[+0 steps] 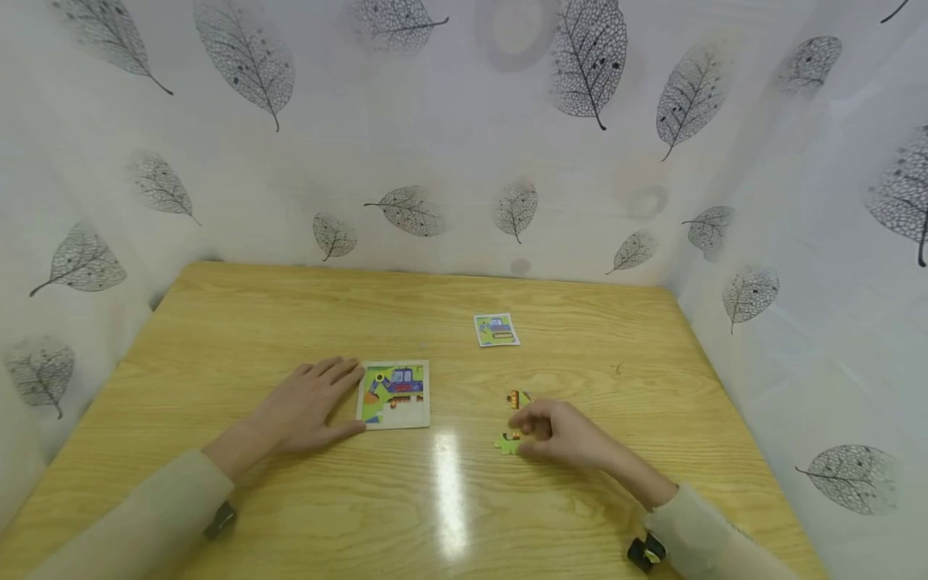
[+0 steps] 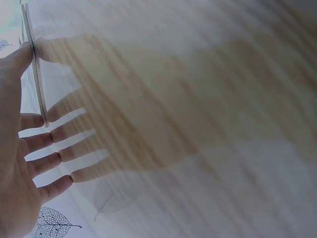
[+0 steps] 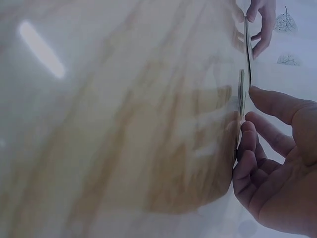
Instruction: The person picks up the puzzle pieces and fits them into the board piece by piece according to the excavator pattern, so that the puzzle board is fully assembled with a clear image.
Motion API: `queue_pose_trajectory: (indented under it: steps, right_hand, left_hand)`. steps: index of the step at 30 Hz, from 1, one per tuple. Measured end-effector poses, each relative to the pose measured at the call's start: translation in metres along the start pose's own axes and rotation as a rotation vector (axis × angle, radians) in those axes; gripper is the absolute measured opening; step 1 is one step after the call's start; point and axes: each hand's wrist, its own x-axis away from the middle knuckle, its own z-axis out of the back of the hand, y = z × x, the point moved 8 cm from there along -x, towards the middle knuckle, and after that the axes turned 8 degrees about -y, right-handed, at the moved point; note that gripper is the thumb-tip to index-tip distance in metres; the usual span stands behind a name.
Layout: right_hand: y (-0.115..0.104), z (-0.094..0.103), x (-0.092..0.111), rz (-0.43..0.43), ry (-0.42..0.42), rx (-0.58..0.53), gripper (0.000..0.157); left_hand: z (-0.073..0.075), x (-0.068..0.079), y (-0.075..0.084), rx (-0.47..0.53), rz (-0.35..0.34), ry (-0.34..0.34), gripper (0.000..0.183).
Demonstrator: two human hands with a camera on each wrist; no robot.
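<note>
A square puzzle board [image 1: 406,415] lies at the table's middle, its tray partly filled with pieces picturing a blue digger on green. My left hand [image 1: 308,407] rests flat at its left side, thumb at the near corner and fingertips at the far corner. In the left wrist view, the board's thin edge [image 2: 37,74] lies against the thumb and a finger. My right hand [image 1: 569,435] hovers over two loose puzzle pieces, bent fingers and thumb apart. The green piece [image 1: 507,445] lies by the thumb; the orange-and-green piece [image 1: 519,399] lies just beyond the fingers.
A small picture card [image 1: 496,330] of the digger lies farther back on the wooden table [image 1: 348,515]. A white leaf-printed curtain [image 1: 449,145] encloses the table's back and sides. Light glares off the tabletop between the hands.
</note>
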Motion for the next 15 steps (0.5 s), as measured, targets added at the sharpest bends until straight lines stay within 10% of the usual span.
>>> queue_pose_trajectory:
  steps: [15]
  right_hand:
    - [-0.0049,-0.0026,0.0007,0.006,0.054,0.059,0.025]
  left_hand:
    - [0.0019,0.0005,0.0013,0.005,0.001,0.0,0.09]
